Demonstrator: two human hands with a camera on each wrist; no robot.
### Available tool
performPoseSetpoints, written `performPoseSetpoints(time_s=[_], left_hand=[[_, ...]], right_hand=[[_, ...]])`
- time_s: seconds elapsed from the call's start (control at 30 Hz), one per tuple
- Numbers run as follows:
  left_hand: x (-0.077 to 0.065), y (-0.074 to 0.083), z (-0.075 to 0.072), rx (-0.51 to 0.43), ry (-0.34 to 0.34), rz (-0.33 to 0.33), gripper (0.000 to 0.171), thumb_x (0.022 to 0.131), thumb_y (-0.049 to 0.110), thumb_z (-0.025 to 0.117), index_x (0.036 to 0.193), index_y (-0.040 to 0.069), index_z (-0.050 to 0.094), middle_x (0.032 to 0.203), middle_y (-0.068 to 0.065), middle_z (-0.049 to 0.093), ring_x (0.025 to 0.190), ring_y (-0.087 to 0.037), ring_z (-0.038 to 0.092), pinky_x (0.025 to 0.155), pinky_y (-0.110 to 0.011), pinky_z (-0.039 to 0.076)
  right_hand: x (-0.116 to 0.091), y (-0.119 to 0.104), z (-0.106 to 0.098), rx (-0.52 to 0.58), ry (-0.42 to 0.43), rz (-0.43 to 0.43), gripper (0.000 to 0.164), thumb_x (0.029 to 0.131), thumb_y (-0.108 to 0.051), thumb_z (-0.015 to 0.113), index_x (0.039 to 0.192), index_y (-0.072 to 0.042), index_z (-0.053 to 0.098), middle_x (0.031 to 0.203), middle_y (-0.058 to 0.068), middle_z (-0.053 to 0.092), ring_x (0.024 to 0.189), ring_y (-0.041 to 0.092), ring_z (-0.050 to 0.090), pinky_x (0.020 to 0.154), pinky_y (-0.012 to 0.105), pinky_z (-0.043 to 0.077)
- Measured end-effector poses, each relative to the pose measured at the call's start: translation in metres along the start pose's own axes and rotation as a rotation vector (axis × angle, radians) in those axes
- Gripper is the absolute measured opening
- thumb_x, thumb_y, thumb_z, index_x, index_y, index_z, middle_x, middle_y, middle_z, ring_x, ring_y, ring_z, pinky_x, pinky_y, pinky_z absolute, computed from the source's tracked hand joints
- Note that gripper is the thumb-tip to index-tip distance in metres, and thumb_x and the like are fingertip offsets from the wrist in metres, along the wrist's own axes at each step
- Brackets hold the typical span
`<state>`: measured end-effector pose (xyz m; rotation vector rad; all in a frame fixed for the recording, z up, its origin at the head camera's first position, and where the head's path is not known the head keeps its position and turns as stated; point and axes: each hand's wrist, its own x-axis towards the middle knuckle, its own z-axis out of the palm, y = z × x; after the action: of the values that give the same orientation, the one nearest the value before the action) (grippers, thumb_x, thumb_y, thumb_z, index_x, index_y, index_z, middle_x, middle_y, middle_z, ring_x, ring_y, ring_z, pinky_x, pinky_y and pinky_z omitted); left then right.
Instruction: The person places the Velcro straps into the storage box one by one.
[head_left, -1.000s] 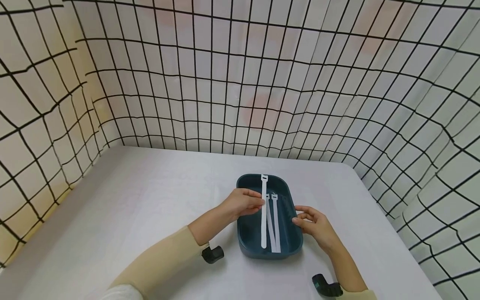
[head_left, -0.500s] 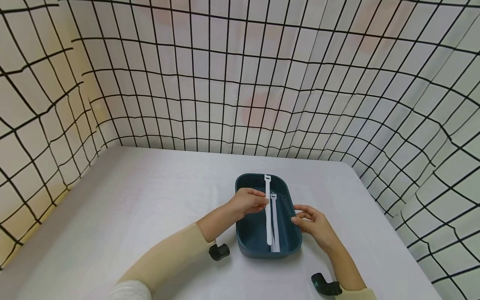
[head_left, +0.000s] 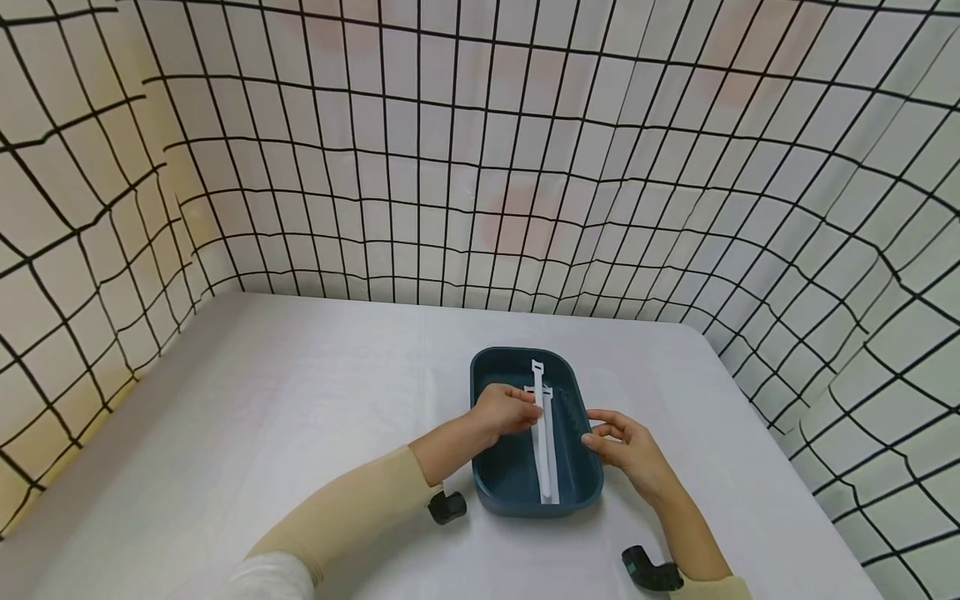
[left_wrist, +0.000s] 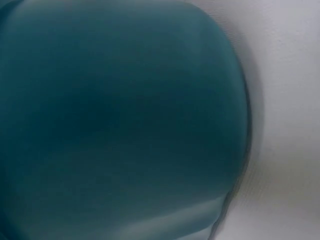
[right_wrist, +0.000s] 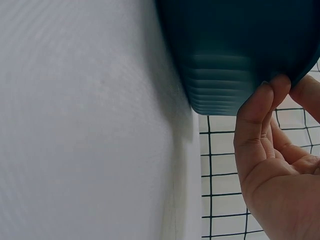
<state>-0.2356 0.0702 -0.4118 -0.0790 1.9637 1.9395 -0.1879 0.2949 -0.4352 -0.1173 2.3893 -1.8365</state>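
Observation:
My left hand (head_left: 507,411) pinches a white slotted cable tie (head_left: 538,375) between thumb and fingers, over a dark teal tray (head_left: 495,496). Its slotted head points to the far end. More white cable ties (head_left: 553,467) lie lengthwise in the tray, partly covered by the pinched one. On the tray's right side, my right hand (head_left: 626,450) holds the rim with bent fingers. In the right wrist view, fingertips (right_wrist: 257,102) press against the ribbed outer wall. The left wrist view shows only teal surface and tabletop; neither the left hand nor the ties appear there.
The tray stands on a white-covered table (head_left: 337,375), right of its middle. Behind and on both sides rises a black wire grid (head_left: 420,167) backed with pale cloth. A black camera mount (head_left: 447,507) sits on the left wrist, another camera mount (head_left: 651,571) on the right.
My left hand has moved slightly right and toward the near side, bringing the pinched cable tie over the others in the tray. My right hand stays at the rim.

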Motion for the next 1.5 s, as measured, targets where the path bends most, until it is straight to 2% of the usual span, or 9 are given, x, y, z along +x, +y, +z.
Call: performPoseSetpoints(time_s=[0.13,0.37,0.53,0.77,1.0,1.13,1.2,1.37,1.5], left_hand=[[-0.001,-0.002,0.003,0.054,0.027,0.008,0.009,0.087,0.001,0.071,0.093,-0.003,0.067,0.081,-0.010,0.064,0.066,-0.013,0.061,0.069,-0.026,0.056],[-0.004,-0.007,0.007,0.184,0.110,0.067,0.007,0.085,-0.002,0.071,0.087,-0.001,0.065,0.080,-0.009,0.062,0.068,-0.016,0.062,0.068,-0.028,0.056],[-0.006,-0.008,0.009,0.274,0.143,0.074,0.009,0.082,-0.003,0.071,0.086,0.001,0.064,0.077,-0.007,0.059,0.068,-0.017,0.058,0.065,-0.027,0.054],[-0.010,-0.008,0.011,0.324,0.168,0.056,0.010,0.083,-0.006,0.068,0.088,0.000,0.062,0.078,-0.008,0.057,0.070,-0.018,0.057,0.062,-0.028,0.051],[-0.009,-0.010,0.011,0.431,0.171,0.025,0.013,0.082,-0.006,0.063,0.072,0.002,0.064,0.068,-0.007,0.053,0.060,-0.018,0.050,0.049,-0.026,0.039],[-0.007,-0.010,0.012,0.460,0.185,0.003,0.006,0.083,-0.004,0.065,0.083,0.001,0.063,0.074,-0.006,0.054,0.066,-0.019,0.053,0.055,-0.028,0.044],[-0.006,-0.011,0.013,0.475,0.185,-0.001,0.011,0.084,-0.003,0.064,0.076,0.002,0.060,0.069,-0.005,0.051,0.062,-0.018,0.052,0.052,-0.028,0.042],[-0.004,-0.010,0.013,0.497,0.170,-0.024,0.042,0.087,-0.003,0.060,0.049,0.009,0.044,0.050,-0.002,0.038,0.046,-0.015,0.041,0.042,-0.025,0.032],[-0.002,-0.009,0.013,0.518,0.166,-0.061,0.040,0.086,-0.002,0.061,0.051,0.010,0.046,0.052,-0.002,0.041,0.047,-0.014,0.044,0.044,-0.023,0.036]], right_hand=[[0.000,0.000,0.000,-0.002,-0.001,0.005,0.051,0.091,-0.011,0.069,0.133,0.009,0.047,0.093,0.011,0.061,0.081,0.016,0.060,0.073,0.029,0.055],[0.001,0.001,-0.002,-0.008,-0.004,-0.001,0.051,0.091,-0.011,0.069,0.133,0.009,0.047,0.093,0.011,0.060,0.080,0.016,0.060,0.073,0.029,0.055],[0.002,0.001,-0.002,-0.006,-0.005,-0.008,0.050,0.092,-0.010,0.068,0.133,0.010,0.047,0.092,0.012,0.061,0.079,0.016,0.060,0.072,0.030,0.055],[0.002,0.001,-0.003,-0.004,-0.005,-0.004,0.051,0.091,-0.010,0.069,0.133,0.009,0.047,0.093,0.012,0.061,0.080,0.016,0.060,0.072,0.030,0.055],[0.003,0.001,-0.003,-0.007,-0.005,0.007,0.051,0.091,-0.011,0.069,0.133,0.008,0.047,0.093,0.012,0.060,0.080,0.017,0.060,0.073,0.029,0.055],[0.003,0.001,-0.003,-0.005,-0.006,0.006,0.051,0.092,-0.011,0.069,0.134,0.008,0.047,0.093,0.012,0.060,0.080,0.016,0.060,0.072,0.029,0.055],[0.003,0.001,-0.003,-0.005,-0.005,0.007,0.051,0.092,-0.011,0.069,0.134,0.008,0.047,0.093,0.012,0.060,0.080,0.016,0.060,0.072,0.029,0.055],[0.004,0.000,-0.003,-0.008,-0.003,0.008,0.051,0.092,-0.011,0.069,0.133,0.008,0.047,0.093,0.012,0.061,0.080,0.017,0.060,0.073,0.030,0.055],[0.005,0.000,-0.004,-0.008,-0.003,0.006,0.051,0.092,-0.011,0.069,0.133,0.009,0.047,0.093,0.011,0.060,0.080,0.016,0.060,0.072,0.029,0.055]])
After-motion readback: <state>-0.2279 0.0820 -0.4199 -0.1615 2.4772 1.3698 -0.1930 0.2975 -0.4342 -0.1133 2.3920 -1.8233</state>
